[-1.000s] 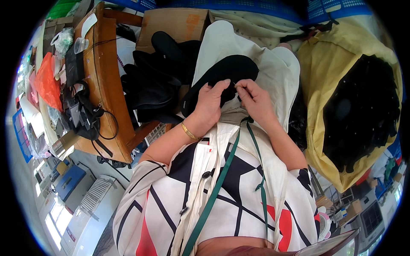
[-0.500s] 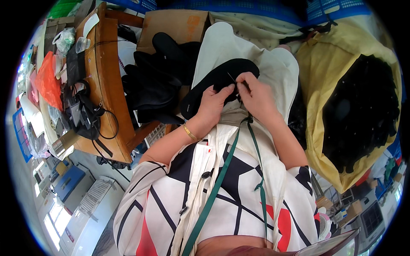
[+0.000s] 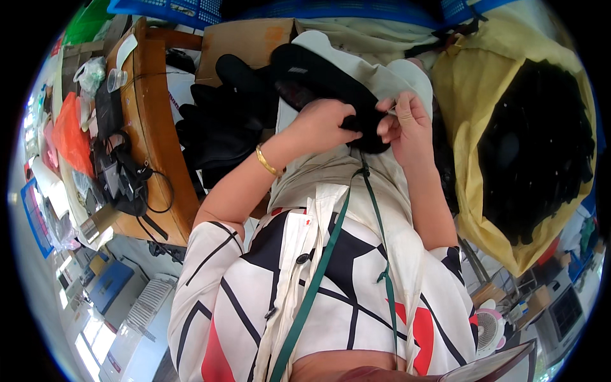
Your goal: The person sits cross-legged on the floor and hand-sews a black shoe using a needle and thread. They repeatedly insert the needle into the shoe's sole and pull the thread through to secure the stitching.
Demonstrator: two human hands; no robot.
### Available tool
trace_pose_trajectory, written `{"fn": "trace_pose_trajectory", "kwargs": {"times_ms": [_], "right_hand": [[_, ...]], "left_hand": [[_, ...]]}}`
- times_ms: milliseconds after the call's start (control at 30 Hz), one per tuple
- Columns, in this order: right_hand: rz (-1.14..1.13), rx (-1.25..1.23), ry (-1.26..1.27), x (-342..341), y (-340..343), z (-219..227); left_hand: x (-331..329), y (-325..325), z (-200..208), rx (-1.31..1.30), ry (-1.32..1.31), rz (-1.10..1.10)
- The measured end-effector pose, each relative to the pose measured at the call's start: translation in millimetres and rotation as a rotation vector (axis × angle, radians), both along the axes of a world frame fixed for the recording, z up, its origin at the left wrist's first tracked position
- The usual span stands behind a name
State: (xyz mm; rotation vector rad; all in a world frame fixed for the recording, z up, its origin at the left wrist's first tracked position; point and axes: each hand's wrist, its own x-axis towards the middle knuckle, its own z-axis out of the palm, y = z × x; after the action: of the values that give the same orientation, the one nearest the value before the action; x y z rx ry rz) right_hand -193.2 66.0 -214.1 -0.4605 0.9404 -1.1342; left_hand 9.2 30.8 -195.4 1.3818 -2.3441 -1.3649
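Note:
A black slipper point(image 3: 331, 73) lies slantwise over the pale cloth on my lap, its small pale label toward the far left end. My left hand point(image 3: 324, 122) is closed on the near part of the slipper, thumb and fingers curled at its edge. Just to the right, my right hand point(image 3: 405, 121) pinches a thin, needle-like piece point(image 3: 393, 112) beside the slipper's right edge. Whether a thread runs from it to the slipper is too fine to see. A green cord point(image 3: 318, 280) hangs down my front from near the slipper.
More black slippers point(image 3: 235, 121) are heaped at the left, before a cardboard box point(image 3: 245, 48). A wooden table point(image 3: 153, 127) with bags and straps stands farther left. To the right is a yellow sack point(image 3: 461, 121) full of black pieces. Blue crates point(image 3: 356, 14) line the far side.
The slipper has been turned, so its labelled end now points far left. My left hand has moved up onto it, and my right hand has shifted right, off the slipper's edge.

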Motion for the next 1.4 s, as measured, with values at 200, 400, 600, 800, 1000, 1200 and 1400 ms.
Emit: {"fn": "trace_pose_trajectory", "kwargs": {"times_ms": [200, 400, 600, 800, 1000, 1200, 1400], "right_hand": [[-0.063, 0.205, -0.134, -45.2, 34.0, -32.4], [-0.484, 0.293, -0.351, -73.5, 49.8, -51.7], [-0.852, -0.043, -0.049, -115.7, 44.3, -55.1], [-0.97, -0.241, 0.469, -111.5, 35.7, -34.8], [-0.737, -0.257, 0.713, -96.8, 33.4, -44.8], [0.087, 0.021, 0.368, -41.2, 55.9, -23.3], [0.325, -0.11, 0.54, -10.2, 60.7, -10.0]], "left_hand": [[-23.5, 2.1, -17.2, -0.301, 0.149, -0.097], [-34.0, 32.6, -19.4, -0.15, 0.285, 0.327], [-30.6, 52.3, -34.6, 0.172, 0.106, 0.367], [-25.4, 60.9, -45.8, 0.095, 0.233, 0.456], [-8.8, 63.7, -45.7, 0.629, 0.407, 0.614], [-11.9, 64.2, -44.5, 0.901, 0.757, 0.783], [-9.3, 66.4, -47.9, 0.944, 0.821, 0.805]]}}
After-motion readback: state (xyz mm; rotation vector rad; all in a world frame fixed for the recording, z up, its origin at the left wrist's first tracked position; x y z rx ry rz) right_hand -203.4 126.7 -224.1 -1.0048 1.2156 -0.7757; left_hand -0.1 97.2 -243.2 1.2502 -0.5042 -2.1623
